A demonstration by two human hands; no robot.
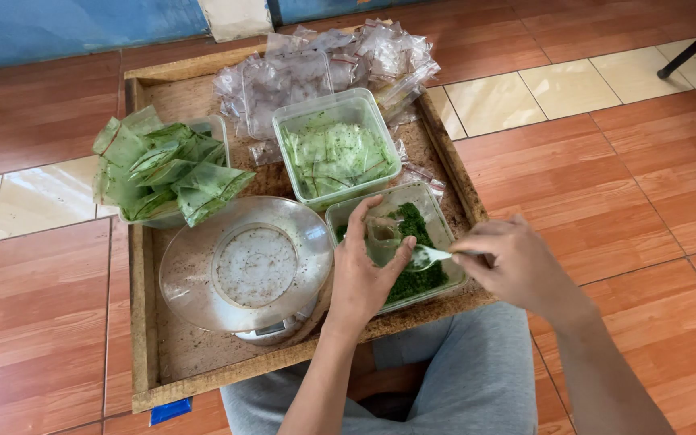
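Head view, looking down on a wooden tray [142, 322] set on a tiled floor, with my knees in grey trousers at the bottom edge.

My left hand [364, 274] is closed around a small clear plastic bag [382, 234], thumb and fingers pinching its mouth; the bag hangs over the near right container [437, 221], a clear tub holding loose dark green powder [416, 278].

My right hand [513, 266] grips the handle of a white spoon [428, 256], fingers curled shut on it. The spoon's bowl points left, just beside my left thumb and above the green powder; whether it carries any load I cannot tell, as the bowl appears pale and blurred.

Left of the tub, touching my left wrist, stands a kitchen scale [247, 270] with a round clear pan dusted with specks. Behind it, a tub heaped with filled green sachets [167, 169]. At centre rear, a second clear tub [336, 149] holds flat sachets of paler green. A pile of empty clear zip bags [324, 60] lies along the tray's far edge.
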